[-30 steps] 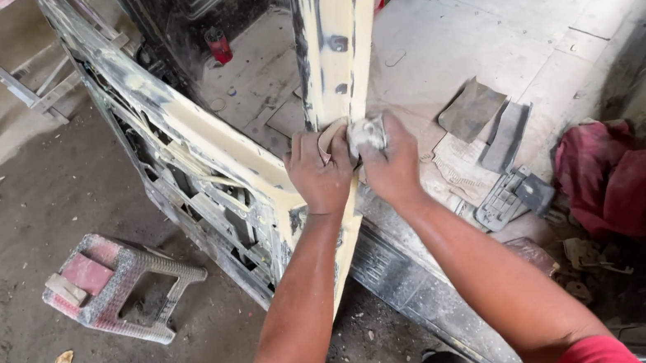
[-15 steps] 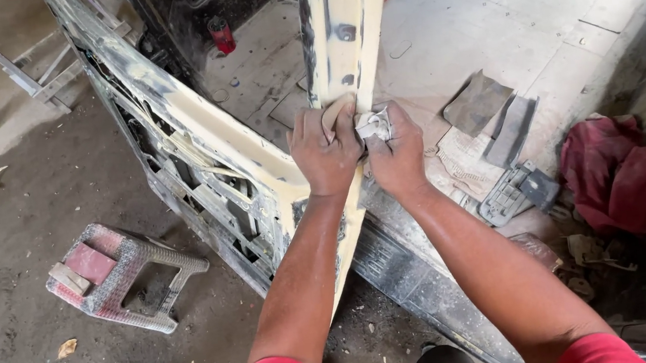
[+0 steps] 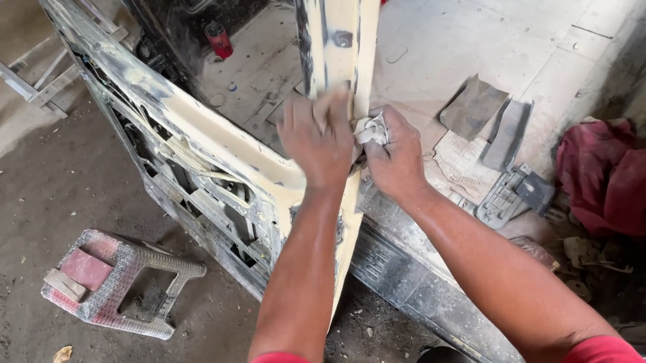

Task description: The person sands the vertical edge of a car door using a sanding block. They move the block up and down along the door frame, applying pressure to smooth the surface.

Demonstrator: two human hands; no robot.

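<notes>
Sanding step, prob: R hand (image 3: 396, 155) is clenching crumpled sandpaper (image 3: 371, 128) vs cream door frame post (image 3: 341, 37); L hand (image 3: 319, 136) is pressing flat, fingers together. Next pass needs steady pressure along post.

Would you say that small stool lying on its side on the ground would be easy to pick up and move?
Probably yes. The stool looks like moulded plastic with open, hollow legs, so likely light and stiff. Lying tipped over on the dusty floor, it should slide rather than roll, though its grimy surface may feel gritty.

Soft daylight; dim corners (left hand (image 3: 319, 142) blurred)
</notes>
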